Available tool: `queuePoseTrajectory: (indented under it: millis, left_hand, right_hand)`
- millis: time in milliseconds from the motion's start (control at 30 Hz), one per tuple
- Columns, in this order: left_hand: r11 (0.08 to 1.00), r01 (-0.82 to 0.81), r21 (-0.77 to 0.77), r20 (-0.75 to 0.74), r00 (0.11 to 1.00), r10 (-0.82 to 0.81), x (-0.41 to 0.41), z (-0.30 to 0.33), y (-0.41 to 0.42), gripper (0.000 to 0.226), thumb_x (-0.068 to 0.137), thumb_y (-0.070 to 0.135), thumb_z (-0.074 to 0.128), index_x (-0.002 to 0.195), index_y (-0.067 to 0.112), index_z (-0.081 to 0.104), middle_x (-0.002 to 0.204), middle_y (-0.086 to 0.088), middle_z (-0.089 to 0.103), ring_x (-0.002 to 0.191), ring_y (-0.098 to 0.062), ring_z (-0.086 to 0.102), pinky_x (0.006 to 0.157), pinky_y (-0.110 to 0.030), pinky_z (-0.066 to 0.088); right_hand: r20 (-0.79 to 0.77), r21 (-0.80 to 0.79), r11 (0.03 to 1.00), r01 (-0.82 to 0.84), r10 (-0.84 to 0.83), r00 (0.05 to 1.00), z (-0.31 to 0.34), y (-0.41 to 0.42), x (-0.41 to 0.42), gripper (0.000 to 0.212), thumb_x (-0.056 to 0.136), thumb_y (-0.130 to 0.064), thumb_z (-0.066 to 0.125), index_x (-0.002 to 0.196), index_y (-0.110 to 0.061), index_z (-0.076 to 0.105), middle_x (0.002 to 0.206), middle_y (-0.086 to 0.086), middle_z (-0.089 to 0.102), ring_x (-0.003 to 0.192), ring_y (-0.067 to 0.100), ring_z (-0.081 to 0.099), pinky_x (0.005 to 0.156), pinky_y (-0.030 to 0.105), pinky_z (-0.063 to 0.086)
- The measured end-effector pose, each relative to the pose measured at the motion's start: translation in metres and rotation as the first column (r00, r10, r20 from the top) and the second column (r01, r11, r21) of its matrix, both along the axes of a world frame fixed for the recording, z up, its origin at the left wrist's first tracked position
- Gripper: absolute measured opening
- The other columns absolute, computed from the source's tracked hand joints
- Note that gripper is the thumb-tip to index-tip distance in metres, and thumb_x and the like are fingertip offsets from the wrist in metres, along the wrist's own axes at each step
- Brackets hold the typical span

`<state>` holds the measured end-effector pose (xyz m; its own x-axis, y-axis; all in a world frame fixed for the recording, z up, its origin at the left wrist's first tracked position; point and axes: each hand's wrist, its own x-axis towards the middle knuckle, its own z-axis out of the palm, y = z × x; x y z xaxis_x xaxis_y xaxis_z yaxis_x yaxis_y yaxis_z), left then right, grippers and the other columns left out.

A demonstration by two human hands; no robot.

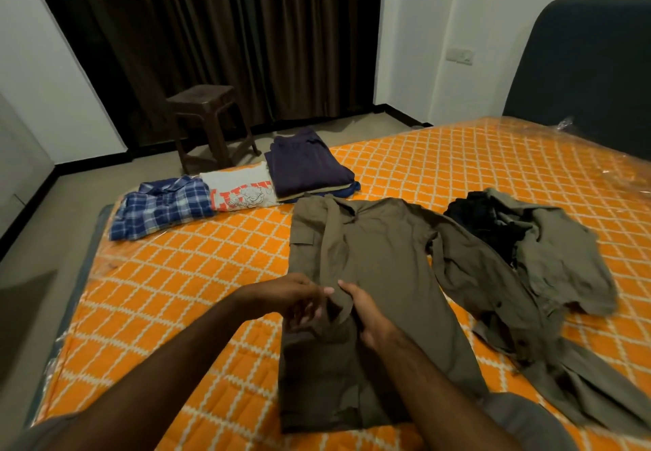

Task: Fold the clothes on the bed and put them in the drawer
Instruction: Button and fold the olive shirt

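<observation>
An olive-brown shirt (373,274) is spread lengthwise on the orange quilted mattress (197,285), collar at the far end and hem towards the viewer, with one side already folded inward along its length. Near its middle, a raised fold of the cloth is pinched by both hands. The right hand (366,313) is curled round the fold, thumb on top. The left hand (299,295) is seen meeting it from the left with fingers bent on the same ridge, though motion blur makes its fingertips hard to make out. Both forearms are cut off by the bottom edge of the frame.

Just right of the shirt, a second olive garment (500,309) is sprawled unfolded, its lower end cut off at the bottom right corner. Beyond it, a crumpled grey-green garment (560,257) is heaped partly over a dark garment (482,218), most of which is hidden.

Along the far left edge of the mattress, folded clothes are laid in a row: a blue plaid shirt (162,207), a white printed T-shirt (241,190) whose print is partly hidden by the fold, and a navy stack (306,165) with lower layers barely visible.

On the floor behind, a dark plastic stool (211,123) stands before brown curtains (225,31). A dark headboard (584,74) is seen at right, cut off by the frame edge.
</observation>
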<state>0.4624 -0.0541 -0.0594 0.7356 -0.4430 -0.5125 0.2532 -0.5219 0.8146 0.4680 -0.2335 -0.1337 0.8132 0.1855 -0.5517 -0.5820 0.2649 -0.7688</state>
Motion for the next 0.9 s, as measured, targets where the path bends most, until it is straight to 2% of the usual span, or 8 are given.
queuePoseTrajectory:
  millis: [133,233,333,433,533,600,733,900]
  left_hand:
    - [0.938,-0.342,0.051,0.38,0.876,0.299,0.007,-0.028,0.007,0.019,0.097,0.037,0.062,0.099,0.018,0.064,0.098,0.0,0.065,0.093,-0.02,0.064,0.073,-0.035,0.05]
    - [0.867,-0.489,-0.095,0.109,0.861,0.497,0.014,-0.046,0.006,0.036,0.094,0.05,0.062,0.114,0.021,0.057,0.117,-0.004,0.062,0.109,-0.023,0.061,0.085,-0.041,0.05]
    - [0.827,-0.507,-0.244,-0.086,0.86,0.502,0.025,-0.049,-0.001,0.045,0.092,0.062,0.055,0.105,0.02,0.065,0.102,-0.022,0.068,0.078,-0.016,0.071,0.07,-0.033,0.052]
    - [0.786,-0.54,-0.303,-0.118,0.839,0.531,0.05,-0.044,-0.011,0.046,0.098,0.059,0.047,0.108,0.02,0.07,0.078,0.001,0.071,0.06,-0.009,0.064,0.057,-0.022,0.047]
    - [0.811,-0.527,-0.254,0.041,0.832,0.554,0.087,-0.047,-0.017,0.038,0.091,0.052,0.064,0.106,0.018,0.063,0.09,0.0,0.067,0.075,-0.014,0.063,0.066,-0.027,0.047]
    - [0.803,-0.548,-0.235,0.121,0.803,0.584,0.115,-0.057,-0.015,0.05,0.083,0.043,0.079,0.117,0.017,0.052,0.106,0.001,0.066,0.093,-0.013,0.063,0.079,-0.033,0.054]
    - [0.855,-0.495,0.154,0.45,0.806,0.385,0.175,-0.073,-0.017,0.084,0.07,0.048,0.087,0.129,0.007,0.043,0.126,-0.003,0.053,0.114,-0.018,0.053,0.102,-0.041,0.049]
    - [0.593,-0.551,0.587,0.609,0.783,0.125,0.225,-0.084,-0.037,0.103,0.069,0.071,0.072,0.146,0.013,0.036,0.156,-0.014,0.024,0.137,-0.038,0.038,0.105,-0.054,0.043]
  right_hand:
    - [0.104,-0.09,0.992,0.085,-0.075,0.992,-0.007,0.001,0.002,0.026,0.097,-0.008,0.053,0.117,-0.002,0.069,0.115,0.017,0.073,0.101,0.029,0.071,0.093,0.042,0.057]
    - [0.064,0.186,0.978,0.096,-0.109,0.992,0.002,-0.005,-0.002,0.031,0.099,0.001,0.047,0.125,0.0,0.063,0.119,0.019,0.071,0.1,0.031,0.072,0.09,0.042,0.059]
    - [-0.057,0.42,0.905,0.061,-0.041,0.998,0.006,-0.017,-0.01,0.033,0.096,-0.004,0.05,0.126,0.003,0.061,0.126,0.027,0.065,0.104,0.038,0.069,0.096,0.048,0.056]
    - [-0.117,0.382,0.923,-0.047,0.099,0.988,-0.005,-0.023,-0.01,0.037,0.095,-0.014,0.057,0.123,0.008,0.066,0.127,0.027,0.065,0.119,0.039,0.061,0.109,0.047,0.045]
    - [-0.028,0.16,0.962,-0.223,0.23,0.973,-0.02,-0.02,-0.004,0.021,0.094,-0.006,0.059,0.099,-0.004,0.079,0.105,0.019,0.075,0.093,0.029,0.072,0.088,0.038,0.058]
    - [0.051,-0.035,0.951,-0.307,0.308,0.95,-0.031,-0.008,0.002,0.017,0.086,-0.003,0.068,0.099,-0.007,0.079,0.107,0.017,0.075,0.096,0.029,0.073,0.092,0.041,0.058]
    - [0.124,-0.104,0.915,-0.389,0.4,0.908,-0.053,0.008,0.022,0.047,0.057,0.003,0.083,0.103,-0.004,0.073,0.105,0.011,0.076,0.099,0.025,0.072,0.089,0.038,0.059]
    - [0.098,0.079,0.886,-0.456,0.449,0.888,-0.051,0.008,0.053,0.056,0.069,0.009,0.084,0.12,-0.001,0.063,0.109,0.014,0.075,0.105,0.03,0.072,0.097,0.053,0.055]
